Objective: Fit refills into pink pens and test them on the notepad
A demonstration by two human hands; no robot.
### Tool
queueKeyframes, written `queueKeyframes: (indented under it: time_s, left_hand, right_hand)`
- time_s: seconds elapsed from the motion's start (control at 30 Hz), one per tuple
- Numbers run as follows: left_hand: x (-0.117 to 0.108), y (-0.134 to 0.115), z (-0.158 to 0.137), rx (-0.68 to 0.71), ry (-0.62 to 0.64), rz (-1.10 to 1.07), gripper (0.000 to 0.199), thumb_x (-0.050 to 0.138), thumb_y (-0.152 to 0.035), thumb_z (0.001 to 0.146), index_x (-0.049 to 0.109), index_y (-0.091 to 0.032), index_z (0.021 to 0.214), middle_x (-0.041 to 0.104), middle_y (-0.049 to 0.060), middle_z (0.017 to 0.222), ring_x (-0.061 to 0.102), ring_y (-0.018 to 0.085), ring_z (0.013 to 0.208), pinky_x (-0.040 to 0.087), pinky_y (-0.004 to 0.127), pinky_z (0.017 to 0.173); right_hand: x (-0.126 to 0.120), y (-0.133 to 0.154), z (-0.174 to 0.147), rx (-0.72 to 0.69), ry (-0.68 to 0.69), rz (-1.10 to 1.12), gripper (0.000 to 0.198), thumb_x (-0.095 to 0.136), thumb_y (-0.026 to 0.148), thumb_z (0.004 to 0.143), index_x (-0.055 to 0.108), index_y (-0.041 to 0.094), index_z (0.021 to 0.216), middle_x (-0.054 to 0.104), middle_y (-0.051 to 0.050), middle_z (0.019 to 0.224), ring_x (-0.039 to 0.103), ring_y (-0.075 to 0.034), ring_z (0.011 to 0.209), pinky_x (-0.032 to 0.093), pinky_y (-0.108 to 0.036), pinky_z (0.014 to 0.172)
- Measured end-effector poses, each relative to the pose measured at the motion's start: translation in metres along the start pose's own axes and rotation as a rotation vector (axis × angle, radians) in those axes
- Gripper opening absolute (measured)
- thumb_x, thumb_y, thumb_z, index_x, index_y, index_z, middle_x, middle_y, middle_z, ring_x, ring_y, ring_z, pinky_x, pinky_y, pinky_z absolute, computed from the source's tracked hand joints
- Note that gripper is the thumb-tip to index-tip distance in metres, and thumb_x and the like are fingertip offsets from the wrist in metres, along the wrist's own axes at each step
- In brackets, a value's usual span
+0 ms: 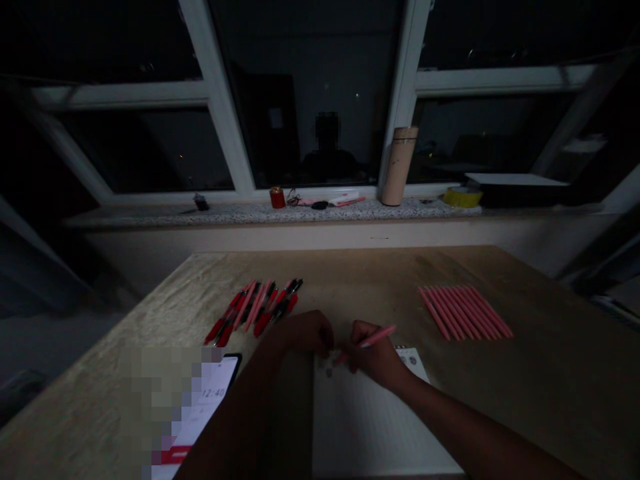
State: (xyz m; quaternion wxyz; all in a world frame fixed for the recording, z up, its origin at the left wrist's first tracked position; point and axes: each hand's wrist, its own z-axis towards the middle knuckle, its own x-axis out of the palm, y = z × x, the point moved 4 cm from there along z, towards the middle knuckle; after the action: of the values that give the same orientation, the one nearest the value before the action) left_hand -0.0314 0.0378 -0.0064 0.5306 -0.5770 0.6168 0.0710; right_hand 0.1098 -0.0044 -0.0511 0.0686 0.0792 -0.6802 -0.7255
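My right hand (373, 353) is closed around a pink pen (380, 335), its tip pointing down and left toward the upper part of a white notepad (375, 427). Small dark round marks show near the page's top left and top right. At the notepad's top left corner is my left hand (315, 330), fingers curled downward; whatever they may hold is hidden in the dark. Beyond my left forearm lies a loose group of red, black and pink pens (257, 307). A tidy row of pink pens (465, 312) rests at the right.
A lit phone (213, 400), partly blurred out, lies left of my left forearm. On the stone windowsill (240, 212) stand a pinkish flask (400, 167), a small red container (277, 197) and a yellow tape roll (463, 197). Dark windows rise behind.
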Motion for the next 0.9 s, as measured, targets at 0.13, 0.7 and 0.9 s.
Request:
queueKeyframes:
  time_s: [0.13, 0.7, 0.9]
  left_hand:
    - [-0.003, -0.015, -0.003, 0.177, -0.06, -0.048, 0.022, 0.059, -0.024, 0.07, 0.071, -0.013, 0.085, 0.067, 0.001, 0.071, 0.059, 0.012, 0.065, 0.038, 0.018, 0.057]
    - [0.008, -0.026, 0.006, 0.175, -0.012, -0.413, 0.028, 0.066, -0.032, 0.066, 0.071, -0.01, 0.083, 0.062, -0.001, 0.063, 0.05, 0.009, 0.055, 0.034, 0.019, 0.052]
    - [0.011, -0.022, 0.01, 0.179, -0.019, -0.409, 0.025, 0.067, -0.029, 0.065, 0.071, -0.011, 0.082, 0.067, 0.001, 0.068, 0.056, 0.011, 0.061, 0.039, 0.02, 0.056]
  right_hand:
    - [-0.005, 0.003, 0.004, 0.053, 0.004, 0.177, 0.042, 0.072, 0.045, 0.065, 0.039, 0.02, 0.057, 0.054, 0.005, 0.042, 0.053, -0.012, 0.034, 0.033, -0.017, 0.031]
    - [-0.037, 0.024, 0.017, 0.151, -0.01, 0.699, 0.067, 0.031, 0.08, 0.072, 0.05, 0.02, 0.05, 0.024, 0.008, 0.032, 0.026, -0.008, 0.028, 0.035, -0.023, 0.032]
    - [-0.037, 0.022, 0.019, 0.188, 0.024, 0.735, 0.056, 0.043, 0.068, 0.075, 0.049, 0.02, 0.05, 0.021, 0.009, 0.034, 0.02, -0.007, 0.03, 0.03, -0.021, 0.032]
